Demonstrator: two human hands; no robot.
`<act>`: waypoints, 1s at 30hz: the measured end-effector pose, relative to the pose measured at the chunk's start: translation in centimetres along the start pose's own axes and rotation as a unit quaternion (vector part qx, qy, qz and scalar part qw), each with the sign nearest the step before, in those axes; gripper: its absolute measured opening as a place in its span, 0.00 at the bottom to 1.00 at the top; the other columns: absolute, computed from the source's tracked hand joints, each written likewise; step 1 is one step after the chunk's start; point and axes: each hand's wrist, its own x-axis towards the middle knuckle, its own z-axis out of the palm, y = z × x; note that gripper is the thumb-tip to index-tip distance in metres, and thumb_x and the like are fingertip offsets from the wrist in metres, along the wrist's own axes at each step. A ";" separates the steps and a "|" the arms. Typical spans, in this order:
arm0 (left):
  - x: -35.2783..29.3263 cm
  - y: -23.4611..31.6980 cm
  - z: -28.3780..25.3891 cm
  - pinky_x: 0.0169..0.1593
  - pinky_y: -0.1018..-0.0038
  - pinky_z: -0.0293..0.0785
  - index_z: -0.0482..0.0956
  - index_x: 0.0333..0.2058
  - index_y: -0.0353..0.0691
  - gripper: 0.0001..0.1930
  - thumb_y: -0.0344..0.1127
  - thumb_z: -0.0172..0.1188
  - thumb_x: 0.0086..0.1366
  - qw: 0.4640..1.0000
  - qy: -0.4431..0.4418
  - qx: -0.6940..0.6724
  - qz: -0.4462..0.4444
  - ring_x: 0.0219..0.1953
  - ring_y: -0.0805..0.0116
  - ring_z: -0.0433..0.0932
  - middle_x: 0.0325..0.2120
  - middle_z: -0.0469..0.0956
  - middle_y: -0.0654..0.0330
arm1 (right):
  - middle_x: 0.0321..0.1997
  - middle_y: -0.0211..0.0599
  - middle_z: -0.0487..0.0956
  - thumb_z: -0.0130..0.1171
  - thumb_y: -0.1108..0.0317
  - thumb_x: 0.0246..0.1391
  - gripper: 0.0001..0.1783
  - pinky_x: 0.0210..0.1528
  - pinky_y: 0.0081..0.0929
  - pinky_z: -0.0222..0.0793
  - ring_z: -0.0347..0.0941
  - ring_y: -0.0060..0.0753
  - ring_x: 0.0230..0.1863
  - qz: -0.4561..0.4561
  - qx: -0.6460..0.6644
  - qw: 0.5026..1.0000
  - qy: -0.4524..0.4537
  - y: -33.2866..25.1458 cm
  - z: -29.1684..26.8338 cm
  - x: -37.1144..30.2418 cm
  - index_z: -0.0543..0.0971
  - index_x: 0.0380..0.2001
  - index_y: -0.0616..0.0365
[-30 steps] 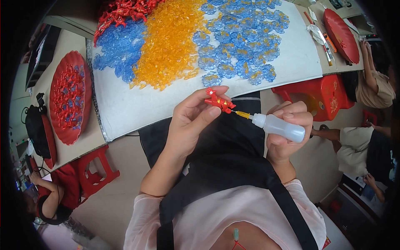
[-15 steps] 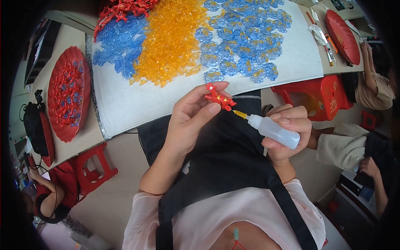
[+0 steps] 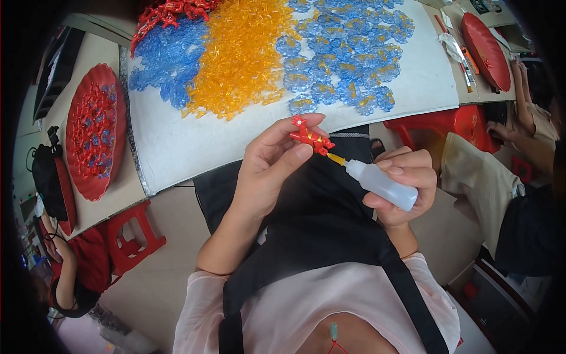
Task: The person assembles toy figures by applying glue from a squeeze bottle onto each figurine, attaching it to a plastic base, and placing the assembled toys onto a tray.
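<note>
Between the thumb and fingers of my left hand point(image 3: 276, 156) is a small red animal figurine point(image 3: 311, 137) with gold markings. My right hand point(image 3: 410, 183) grips a translucent white squeeze bottle point(image 3: 382, 184), tilted so that its yellow nozzle tip point(image 3: 336, 159) points up and left. The tip meets the lower end of the figurine, or comes very close to it; whether they touch I cannot tell. Both hands are over my black apron point(image 3: 318, 218), just in front of the table edge.
White paper point(image 3: 177, 144) on the table bears piles of orange pieces point(image 3: 239, 65), blue pieces point(image 3: 168, 62) and red figurines point(image 3: 171, 17). Blue pieces with orange parts point(image 3: 348, 59) lie to the right. A red tray point(image 3: 94, 189) stands left, a red plate point(image 3: 486, 53) far right. People sit or stand at both sides.
The bottle has shifted slightly left, its tip now nearer the figurine. My left hand has hardly moved. At the right, a person in light trousers has come closer.
</note>
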 end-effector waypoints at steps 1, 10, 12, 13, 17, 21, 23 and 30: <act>0.0 0.0 0.0 0.49 0.77 0.62 0.67 0.46 0.33 0.17 0.29 0.51 0.57 1.000 0.000 -0.002 -0.001 0.42 0.73 0.70 0.37 0.72 0.58 | 0.30 0.39 0.69 0.71 0.68 0.28 0.25 0.27 0.19 0.67 0.70 0.29 0.28 -0.001 0.010 1.000 0.005 0.1 0.0 -0.1 0.69 0.32 0.60; 0.0 -0.3 -0.3 0.46 0.77 0.64 0.65 0.46 0.33 0.17 0.30 0.50 0.58 0.996 0.005 -0.079 -0.050 0.40 0.73 0.70 0.37 0.72 0.56 | 0.30 0.38 0.69 0.70 0.66 0.30 0.25 0.26 0.17 0.65 0.68 0.27 0.26 -0.017 0.020 0.998 0.055 -0.1 -0.1 0.1 0.69 0.33 0.59; 0.0 -0.4 -0.3 0.45 0.78 0.64 0.65 0.46 0.33 0.17 0.30 0.50 0.58 0.995 0.005 -0.084 -0.051 0.40 0.73 0.71 0.37 0.72 0.56 | 0.30 0.38 0.69 0.70 0.66 0.30 0.25 0.26 0.17 0.65 0.68 0.27 0.26 -0.018 0.016 0.998 0.054 0.0 0.0 0.0 0.69 0.33 0.59; 0.0 -0.4 -0.4 0.45 0.78 0.64 0.64 0.46 0.34 0.17 0.31 0.50 0.58 0.995 0.004 -0.090 -0.052 0.39 0.73 0.71 0.37 0.72 0.56 | 0.30 0.38 0.69 0.70 0.66 0.30 0.25 0.26 0.17 0.65 0.68 0.26 0.26 -0.020 0.013 0.999 0.047 0.0 -0.1 -0.1 0.69 0.33 0.59; 0.0 -0.5 -0.4 0.44 0.78 0.64 0.64 0.46 0.33 0.17 0.31 0.50 0.58 0.994 0.000 -0.094 -0.054 0.39 0.73 0.71 0.37 0.72 0.56 | 0.30 0.37 0.70 0.70 0.67 0.29 0.24 0.25 0.17 0.65 0.68 0.26 0.25 -0.024 -0.001 0.999 0.027 -0.1 -0.1 0.1 0.69 0.32 0.59; 0.0 -0.7 -0.5 0.44 0.78 0.65 0.64 0.46 0.33 0.17 0.31 0.51 0.58 0.993 0.003 -0.104 -0.061 0.38 0.74 0.71 0.36 0.72 0.56 | 0.31 0.37 0.69 0.71 0.69 0.28 0.25 0.25 0.17 0.65 0.69 0.27 0.25 -0.024 -0.009 0.999 0.025 0.0 0.0 0.0 0.70 0.32 0.59; 0.0 -0.8 -0.5 0.44 0.78 0.65 0.64 0.46 0.33 0.17 0.31 0.50 0.58 0.992 -0.001 -0.112 -0.060 0.38 0.74 0.71 0.36 0.72 0.56 | 0.30 0.37 0.70 0.71 0.70 0.26 0.25 0.25 0.18 0.66 0.70 0.29 0.25 -0.030 -0.028 0.999 0.009 -0.1 -0.1 -0.1 0.71 0.32 0.58; 0.1 -0.8 -0.6 0.43 0.78 0.65 0.64 0.47 0.32 0.17 0.30 0.50 0.58 0.989 0.000 -0.135 -0.067 0.38 0.73 0.71 0.35 0.72 0.56 | 0.30 0.39 0.71 0.72 0.69 0.26 0.25 0.25 0.19 0.66 0.71 0.30 0.27 -0.047 -0.048 0.998 -0.002 0.0 -0.3 0.0 0.71 0.32 0.58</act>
